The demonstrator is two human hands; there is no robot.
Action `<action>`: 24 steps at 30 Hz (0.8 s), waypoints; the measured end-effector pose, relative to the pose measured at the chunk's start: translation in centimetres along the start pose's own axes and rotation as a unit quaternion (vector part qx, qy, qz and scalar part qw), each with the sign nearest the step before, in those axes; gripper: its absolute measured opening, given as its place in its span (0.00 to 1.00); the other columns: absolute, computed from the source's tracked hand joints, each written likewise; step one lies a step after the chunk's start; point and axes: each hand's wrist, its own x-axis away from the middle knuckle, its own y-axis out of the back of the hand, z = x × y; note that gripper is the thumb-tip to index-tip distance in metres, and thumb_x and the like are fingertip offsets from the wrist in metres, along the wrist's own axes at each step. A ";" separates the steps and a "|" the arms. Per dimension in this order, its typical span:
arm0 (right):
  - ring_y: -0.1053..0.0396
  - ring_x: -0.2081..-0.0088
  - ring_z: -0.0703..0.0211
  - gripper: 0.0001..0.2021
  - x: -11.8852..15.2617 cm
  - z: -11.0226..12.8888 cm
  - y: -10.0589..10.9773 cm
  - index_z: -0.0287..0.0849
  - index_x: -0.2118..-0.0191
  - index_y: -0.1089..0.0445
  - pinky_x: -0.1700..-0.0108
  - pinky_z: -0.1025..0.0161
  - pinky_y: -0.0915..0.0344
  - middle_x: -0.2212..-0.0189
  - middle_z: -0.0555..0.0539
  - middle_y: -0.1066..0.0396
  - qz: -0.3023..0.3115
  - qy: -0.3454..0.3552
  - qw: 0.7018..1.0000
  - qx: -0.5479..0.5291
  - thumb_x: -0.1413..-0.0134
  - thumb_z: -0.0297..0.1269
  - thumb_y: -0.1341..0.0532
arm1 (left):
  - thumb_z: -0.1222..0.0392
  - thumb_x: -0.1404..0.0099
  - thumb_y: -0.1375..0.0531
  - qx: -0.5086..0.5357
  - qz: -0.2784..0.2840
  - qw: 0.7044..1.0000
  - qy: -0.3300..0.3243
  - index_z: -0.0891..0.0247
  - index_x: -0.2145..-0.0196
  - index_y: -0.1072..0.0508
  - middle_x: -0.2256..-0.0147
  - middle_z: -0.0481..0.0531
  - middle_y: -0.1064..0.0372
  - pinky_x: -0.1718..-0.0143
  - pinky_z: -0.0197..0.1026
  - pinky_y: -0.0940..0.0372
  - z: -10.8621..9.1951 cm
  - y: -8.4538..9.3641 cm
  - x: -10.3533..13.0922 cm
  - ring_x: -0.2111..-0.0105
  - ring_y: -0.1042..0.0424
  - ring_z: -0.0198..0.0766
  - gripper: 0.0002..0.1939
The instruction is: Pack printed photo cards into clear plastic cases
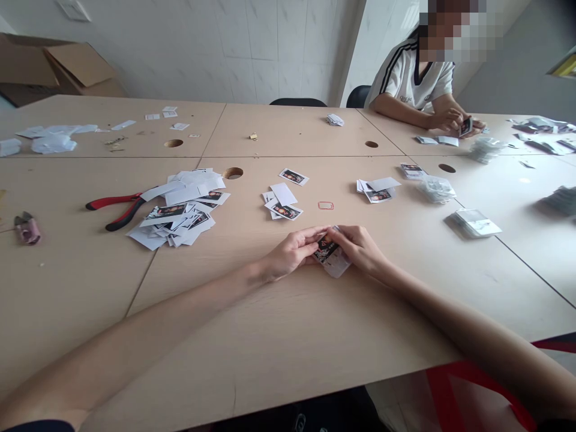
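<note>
Near the table's front edge, my left hand (294, 252) and my right hand (360, 247) both grip a small dark printed card in a clear plastic sleeve (333, 258). The left fingers wrap its left side, and the right thumb presses on its top. Just beyond my hands lies a small red-outlined label (326, 205). A few printed cards (284, 210) with a white one on top rest behind my left hand. Further left is a large heap of cards (180, 222). Another small group of cards (378, 195) lies behind my right hand.
Red-handled pliers (123, 211) touch the heap, with a pink clip-like tool (27, 229) at far left. Clear sleeve stacks (477, 223) lie right. Across the table (270, 324), a person (411, 81) handles a card. A cardboard box (54, 66) stands back left.
</note>
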 end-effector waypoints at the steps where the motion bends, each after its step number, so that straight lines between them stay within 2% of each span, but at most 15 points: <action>1: 0.47 0.79 0.68 0.22 0.0 0.0 0.0 0.38 0.79 0.40 0.78 0.70 0.49 0.83 0.52 0.42 -0.003 0.000 1.000 0.004 0.45 0.50 0.55 | 0.65 0.40 0.47 0.000 -0.001 1.000 0.000 0.58 0.47 0.41 0.44 0.54 0.46 0.46 0.49 0.48 0.0 0.0 0.0 0.45 0.47 0.45 0.23; 8: 0.45 0.80 0.68 0.20 0.0 0.2 -0.1 0.37 0.79 0.38 0.80 0.70 0.50 0.83 0.52 0.40 -0.017 -0.002 1.000 0.014 0.55 0.53 0.45 | 0.64 0.40 0.46 -0.004 0.004 1.000 0.009 0.60 0.48 0.40 0.46 0.57 0.44 0.50 0.48 0.44 -0.6 -0.4 0.2 0.48 0.42 0.46 0.22; 13: 0.48 0.81 0.69 0.22 0.1 0.2 -0.1 0.37 0.81 0.39 0.80 0.70 0.52 0.85 0.53 0.44 -0.007 -0.005 1.000 -0.004 0.52 0.53 0.48 | 0.64 0.43 0.43 -0.049 0.002 0.999 -0.018 0.62 0.49 0.39 0.52 0.58 0.36 0.53 0.45 0.42 -0.9 -0.6 0.2 0.52 0.37 0.43 0.23; 18: 0.48 0.79 0.68 0.22 0.1 0.0 -0.1 0.37 0.79 0.40 0.79 0.70 0.51 0.83 0.52 0.45 -0.004 0.007 0.999 -0.031 0.48 0.52 0.52 | 0.63 0.41 0.45 -0.026 0.007 1.000 -0.014 0.61 0.52 0.36 0.51 0.56 0.37 0.54 0.43 0.42 -0.8 -0.4 0.1 0.52 0.38 0.41 0.18; 24: 0.49 0.82 0.69 0.23 0.0 -0.3 -0.2 0.39 0.82 0.46 0.80 0.70 0.52 0.86 0.53 0.47 -0.035 -0.008 0.999 -0.027 0.45 0.52 0.56 | 0.63 0.41 0.45 -0.022 -0.005 1.000 -0.008 0.60 0.50 0.38 0.53 0.56 0.36 0.53 0.44 0.43 -0.5 -0.4 0.1 0.53 0.37 0.40 0.19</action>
